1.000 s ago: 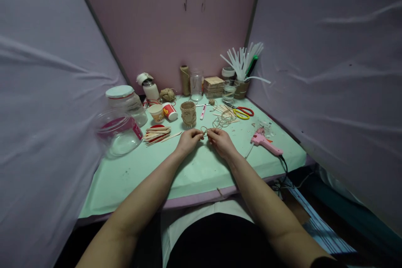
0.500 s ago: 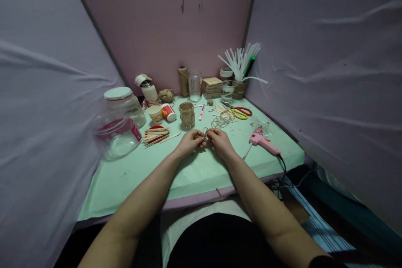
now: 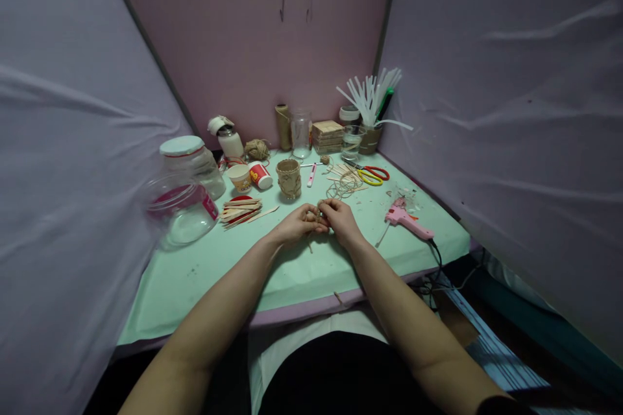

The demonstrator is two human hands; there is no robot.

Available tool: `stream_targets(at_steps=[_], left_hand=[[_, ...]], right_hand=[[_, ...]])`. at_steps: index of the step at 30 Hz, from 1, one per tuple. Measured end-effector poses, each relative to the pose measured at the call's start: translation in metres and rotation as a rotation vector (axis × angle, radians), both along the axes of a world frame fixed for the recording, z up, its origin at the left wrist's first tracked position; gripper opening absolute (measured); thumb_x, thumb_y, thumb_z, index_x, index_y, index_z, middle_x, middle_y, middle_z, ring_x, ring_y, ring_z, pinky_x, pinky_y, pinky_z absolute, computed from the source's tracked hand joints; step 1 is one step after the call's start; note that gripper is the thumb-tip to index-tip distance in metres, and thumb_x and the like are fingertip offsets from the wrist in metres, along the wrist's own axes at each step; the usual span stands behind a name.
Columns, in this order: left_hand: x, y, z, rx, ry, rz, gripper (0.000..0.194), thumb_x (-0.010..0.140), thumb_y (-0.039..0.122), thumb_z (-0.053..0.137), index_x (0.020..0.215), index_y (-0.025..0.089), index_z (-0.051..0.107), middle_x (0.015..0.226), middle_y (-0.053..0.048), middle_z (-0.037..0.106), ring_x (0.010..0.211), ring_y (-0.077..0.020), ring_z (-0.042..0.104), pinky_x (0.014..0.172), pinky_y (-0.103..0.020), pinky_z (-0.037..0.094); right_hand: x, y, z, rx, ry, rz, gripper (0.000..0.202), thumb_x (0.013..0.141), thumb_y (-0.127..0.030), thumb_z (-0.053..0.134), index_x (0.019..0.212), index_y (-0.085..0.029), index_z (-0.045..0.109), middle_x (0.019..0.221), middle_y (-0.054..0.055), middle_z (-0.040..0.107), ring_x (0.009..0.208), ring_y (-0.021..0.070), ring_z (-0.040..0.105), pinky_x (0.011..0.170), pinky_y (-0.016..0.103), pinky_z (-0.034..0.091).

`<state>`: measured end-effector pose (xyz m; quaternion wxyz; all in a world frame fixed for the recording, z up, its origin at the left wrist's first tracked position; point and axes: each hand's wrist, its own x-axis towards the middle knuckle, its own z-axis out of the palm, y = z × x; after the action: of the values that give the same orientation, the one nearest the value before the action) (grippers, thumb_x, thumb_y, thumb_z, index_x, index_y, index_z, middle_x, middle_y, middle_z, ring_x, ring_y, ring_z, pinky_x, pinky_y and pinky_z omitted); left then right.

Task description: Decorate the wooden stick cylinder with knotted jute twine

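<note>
My left hand (image 3: 300,223) and my right hand (image 3: 339,218) meet over the middle of the green-covered table (image 3: 292,279). Both have their fingers pinched on a piece of thin twine (image 3: 311,246), whose end hangs below the left fingers. Just beyond the hands stands a brown decorated cup (image 3: 289,179). A loose tangle of twine (image 3: 342,187) lies behind the right hand, beside thin wooden sticks. The part of the twine between the fingertips is mostly hidden.
A pink glue gun (image 3: 409,220) lies at right, scissors (image 3: 374,175) behind it. Wooden sticks (image 3: 241,210), paper cups (image 3: 261,176) and a clear jar (image 3: 187,214) are at left. Along the back stand a glass jar (image 3: 301,135), square wooden pieces (image 3: 328,137) and white sticks (image 3: 372,97).
The fingers of both hands have drawn closer together and shifted slightly. A twine end now shows hanging below my left hand.
</note>
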<state>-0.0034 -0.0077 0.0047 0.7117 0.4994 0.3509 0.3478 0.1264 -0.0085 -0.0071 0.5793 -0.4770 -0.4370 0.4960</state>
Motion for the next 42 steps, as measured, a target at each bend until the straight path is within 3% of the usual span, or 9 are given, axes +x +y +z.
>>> stream_targets(at_steps=[3,9,12,18,20,25,31,34,42], left_hand=[[0.002,-0.001,0.0,0.023,0.029,0.067,0.022,0.065,0.01,0.061,0.081,0.017,0.047,0.074,-0.001,0.064,0.057,-0.0066,0.054,0.053,-0.019,0.036],[0.004,0.001,0.003,0.103,0.077,0.179,0.011,0.07,0.019,0.06,0.076,0.017,0.051,0.068,-0.001,0.061,0.052,-0.0066,0.043,0.05,-0.021,0.03],[0.001,0.004,0.002,0.172,0.1,0.219,0.017,0.07,0.027,0.065,0.076,0.016,0.054,0.066,0.0,0.061,0.05,-0.0066,0.04,0.049,-0.021,0.027],[-0.005,0.008,0.0,0.228,0.127,0.205,0.029,0.066,0.041,0.071,0.074,0.016,0.06,0.069,-0.002,0.061,0.052,-0.0073,0.039,0.049,-0.024,0.027],[-0.006,0.008,0.0,0.237,0.131,0.197,0.03,0.065,0.042,0.072,0.075,0.015,0.062,0.068,-0.002,0.061,0.051,-0.0072,0.038,0.05,-0.024,0.027],[-0.007,0.008,-0.001,0.262,0.155,0.19,0.029,0.066,0.043,0.072,0.073,0.016,0.063,0.066,-0.002,0.06,0.05,-0.0074,0.037,0.05,-0.025,0.027],[-0.008,0.009,0.0,0.254,0.145,0.161,0.032,0.065,0.045,0.072,0.071,0.015,0.063,0.064,-0.001,0.058,0.049,-0.0062,0.034,0.047,-0.024,0.022],[-0.009,0.009,0.0,0.216,0.119,0.158,0.034,0.065,0.046,0.073,0.07,0.014,0.062,0.064,-0.002,0.058,0.049,-0.0061,0.034,0.046,-0.024,0.022],[-0.007,0.008,0.001,0.1,0.048,0.139,0.036,0.06,0.044,0.078,0.069,0.013,0.061,0.066,-0.003,0.059,0.049,-0.0049,0.035,0.043,-0.022,0.021]], right_hand=[[0.0,0.0,0.0,-0.004,-0.027,0.012,0.02,0.066,-0.038,0.063,0.064,-0.019,0.058,0.054,-0.004,0.053,0.05,0.0109,0.044,0.05,0.025,0.034],[0.002,0.001,-0.001,0.037,-0.097,-0.033,0.021,0.068,-0.039,0.061,0.065,-0.019,0.058,0.053,-0.004,0.049,0.052,0.0113,0.042,0.052,0.025,0.033],[0.003,0.002,-0.002,0.103,-0.062,-0.022,0.017,0.067,-0.033,0.059,0.077,-0.019,0.059,0.063,-0.003,0.054,0.055,0.011,0.043,0.053,0.024,0.035],[0.004,0.004,-0.005,0.265,-0.113,0.027,0.038,0.074,-0.027,0.047,0.111,-0.024,0.058,0.082,0.0,0.06,0.065,0.013,0.051,0.064,0.026,0.043],[0.004,0.004,-0.006,0.308,-0.226,0.022,0.033,0.077,-0.028,0.048,0.106,-0.023,0.062,0.084,0.001,0.062,0.073,0.0153,0.054,0.071,0.029,0.044],[0.005,0.003,-0.007,0.38,-0.45,-0.037,0.015,0.08,-0.028,0.049,0.075,-0.021,0.062,0.08,0.003,0.061,0.082,0.0191,0.056,0.08,0.033,0.042],[0.005,0.002,-0.005,0.491,-0.574,-0.054,0.018,0.084,-0.022,0.045,0.086,-0.022,0.063,0.096,0.007,0.057,0.098,0.0214,0.052,0.087,0.035,0.039],[0.006,0.002,-0.006,0.507,-0.63,-0.042,0.016,0.086,-0.024,0.046,0.082,-0.023,0.062,0.092,0.006,0.06,0.095,0.0219,0.052,0.089,0.036,0.036],[0.01,0.011,-0.019,0.353,-0.757,-0.224,0.016,0.085,-0.024,0.048,0.076,-0.021,0.06,0.085,0.007,0.061,0.087,0.023,0.05,0.085,0.036,0.034]])
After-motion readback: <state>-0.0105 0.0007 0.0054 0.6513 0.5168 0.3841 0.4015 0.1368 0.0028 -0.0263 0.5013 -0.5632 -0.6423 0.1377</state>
